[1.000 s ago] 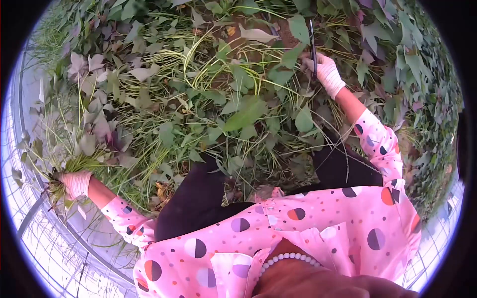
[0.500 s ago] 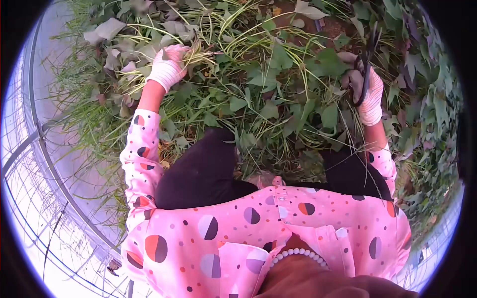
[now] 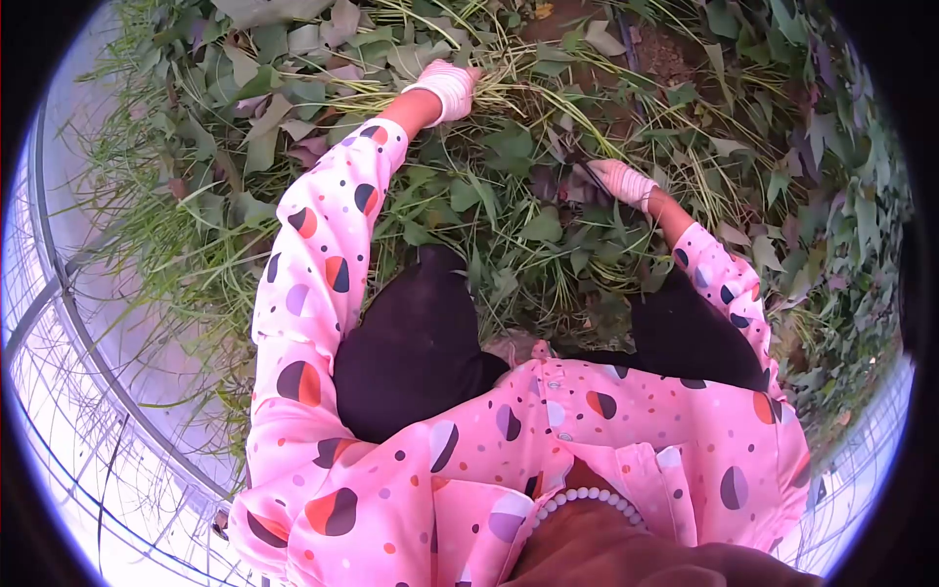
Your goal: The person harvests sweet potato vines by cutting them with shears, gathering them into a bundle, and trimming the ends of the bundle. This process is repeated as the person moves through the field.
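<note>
My left hand (image 3: 450, 90), in a white and pink ribbed glove, reaches into the top middle of the greenery. It is closed around a bunch of long pale-green vine stems (image 3: 504, 93), its fingertips partly covered by leaves. My right hand (image 3: 618, 182), gloved the same way with darker grey fingers, is lower and to the right. Dark scissors (image 3: 584, 171) are in it, seen only in part, with their blades lost among the leaves. Broad green leaves (image 3: 543, 225) lie just below the right hand.
Dense leafy vines (image 3: 851, 196) spread along the right side. Grass (image 3: 186, 254) grows at the left beside a pale sheet wall (image 3: 108, 284) with a metal frame. Bare brown soil (image 3: 665, 54) and a thin dark hose (image 3: 628, 44) show at the top. My dark-trousered knees (image 3: 411, 333) are below.
My left hand has moved right and slightly up, with stems in its grip. The right hand with the scissors has swung left and down, towards the middle.
</note>
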The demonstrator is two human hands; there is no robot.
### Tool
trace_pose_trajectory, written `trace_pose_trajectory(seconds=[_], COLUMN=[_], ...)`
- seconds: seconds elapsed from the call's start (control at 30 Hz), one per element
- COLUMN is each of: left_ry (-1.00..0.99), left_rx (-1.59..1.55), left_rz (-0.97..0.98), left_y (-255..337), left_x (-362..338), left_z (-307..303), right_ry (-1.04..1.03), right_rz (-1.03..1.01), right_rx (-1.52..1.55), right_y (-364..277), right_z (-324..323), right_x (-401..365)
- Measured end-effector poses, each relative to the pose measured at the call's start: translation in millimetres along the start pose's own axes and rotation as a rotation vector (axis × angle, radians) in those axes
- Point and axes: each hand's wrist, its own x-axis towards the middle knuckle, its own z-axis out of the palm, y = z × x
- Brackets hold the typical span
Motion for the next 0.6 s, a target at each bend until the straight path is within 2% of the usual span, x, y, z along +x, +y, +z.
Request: trace_pose_trajectory(seconds=[0.07, 0.13, 0.2, 0.27, 0.33, 0.37, 0.4, 0.47, 0.5, 0.53, 0.6], left_ry=[-0.035, -0.076, 0.008, -0.060, -0.095, -0.076, -0.049, -0.027, 0.001, 0.028, -0.076], left_rx=[-0.023, -0.034, -0.105, -0.070, -0.174, -0.046, 0.083, 0.034, 0.010, -0.013, -0.209], left_rz=[-0.011, -0.023, -0.062, -0.024, -0.030, 0.027, 0.081, 0.149, 0.167, 0.186, 0.051], left_y=[-7, -11, -16, -22, -26, -33, -40, -38, -36, -33, 8], left_x=[6, 12, 13, 20, 25, 39, 53, 54, 54, 53, -5], left_z=[3, 3, 8, 16, 22, 43, 63, 65, 66, 66, -15], right_ry=[-0.120, -0.158, -0.298, -0.298, -0.301, -0.342, -0.340, -0.320, -0.146, -0.146, 0.049], right_rz=[0.497, 0.500, 0.536, 0.523, 0.523, 0.493, 0.494, 0.449, 0.478, 0.479, 0.476], right_rx=[0.494, 0.556, 0.915, 0.943, 1.177, 1.295, 1.299, 1.230, 1.223, 1.223, 1.167], right_y=[-35, -52, -54, -51, -44, -33, -31, -30, -32, -31, -28], right_z=[-5, -6, -1, 9, 16, 17, 18, 19, 30, 34, 40], right_x=[6, 13, 27, 39, 50, 51, 52, 56, 58, 60, 63])
